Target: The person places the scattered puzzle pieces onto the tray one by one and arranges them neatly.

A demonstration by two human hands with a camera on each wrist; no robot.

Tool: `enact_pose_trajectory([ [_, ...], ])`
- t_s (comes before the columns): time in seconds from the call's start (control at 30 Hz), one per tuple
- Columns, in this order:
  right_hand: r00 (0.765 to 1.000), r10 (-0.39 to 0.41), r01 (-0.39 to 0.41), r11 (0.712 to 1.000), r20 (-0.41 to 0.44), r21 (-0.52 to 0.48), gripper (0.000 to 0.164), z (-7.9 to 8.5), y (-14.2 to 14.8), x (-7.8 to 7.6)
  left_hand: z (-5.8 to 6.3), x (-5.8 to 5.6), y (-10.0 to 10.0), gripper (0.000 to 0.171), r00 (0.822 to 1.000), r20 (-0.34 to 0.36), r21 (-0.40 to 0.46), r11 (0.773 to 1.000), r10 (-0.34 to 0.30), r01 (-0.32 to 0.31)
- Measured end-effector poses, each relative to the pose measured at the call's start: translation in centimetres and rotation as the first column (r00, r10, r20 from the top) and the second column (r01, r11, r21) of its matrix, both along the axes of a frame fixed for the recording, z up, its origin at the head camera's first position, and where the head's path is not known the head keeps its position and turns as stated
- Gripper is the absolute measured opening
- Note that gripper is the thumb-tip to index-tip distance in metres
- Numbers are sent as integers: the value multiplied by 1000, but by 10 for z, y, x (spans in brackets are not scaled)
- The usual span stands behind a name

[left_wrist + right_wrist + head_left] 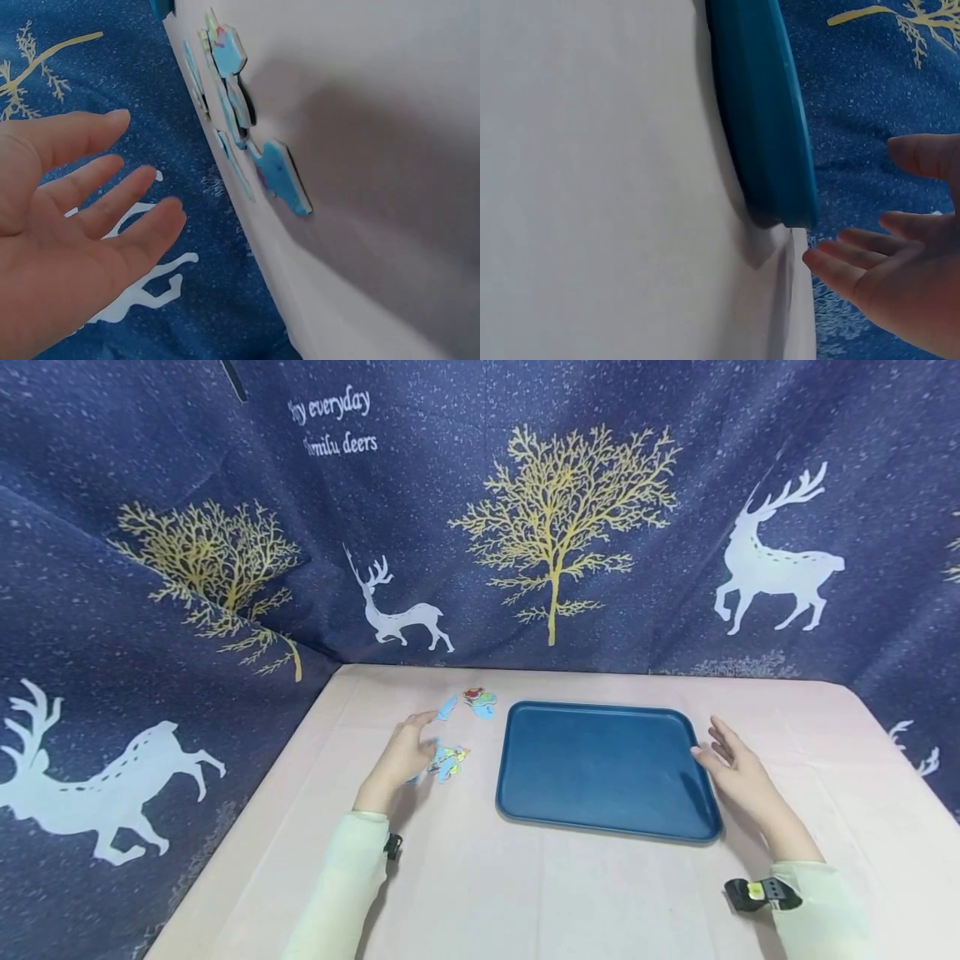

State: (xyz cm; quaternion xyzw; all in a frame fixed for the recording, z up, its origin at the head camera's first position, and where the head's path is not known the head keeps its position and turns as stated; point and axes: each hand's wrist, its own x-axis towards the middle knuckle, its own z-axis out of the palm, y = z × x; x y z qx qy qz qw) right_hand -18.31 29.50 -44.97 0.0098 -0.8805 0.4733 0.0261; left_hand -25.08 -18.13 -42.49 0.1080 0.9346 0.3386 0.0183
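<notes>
My left hand (402, 750) is held over the left part of the table, fingers relaxed and apart, with nothing in its grasp. Close by its thumb lies a cluster of flat, irregular puzzle pieces (448, 763), printed light blue, yellow and green. A light blue piece (447, 707) lies just past the fingertips. In the left wrist view one thick blue piece (281, 180) lies apart from the others. On the other side, my right hand (738, 772) hovers beside the right edge of a dark blue rectangular tray (600, 768), its fingers loosely spread and holding nothing.
Farther back, a small group of pieces (481, 702) in red, green and blue lies left of the tray. A pale pink cloth covers the table (465, 877). Behind it hangs a navy curtain (420, 510) with deer and gold trees.
</notes>
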Motion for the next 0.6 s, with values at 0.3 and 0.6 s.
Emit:
enact_pose_trajectory([
  [0.3, 995, 40, -34, 997, 89, -76, 70, -5, 6, -3, -11, -5, 6, 58, 996, 68, -29, 998, -62, 64],
  [0.6, 995, 65, -56, 993, 80, -103, 64, -9, 9, -1, -19, -7, 11, 51, 996, 77, -70, 996, -41, 46],
])
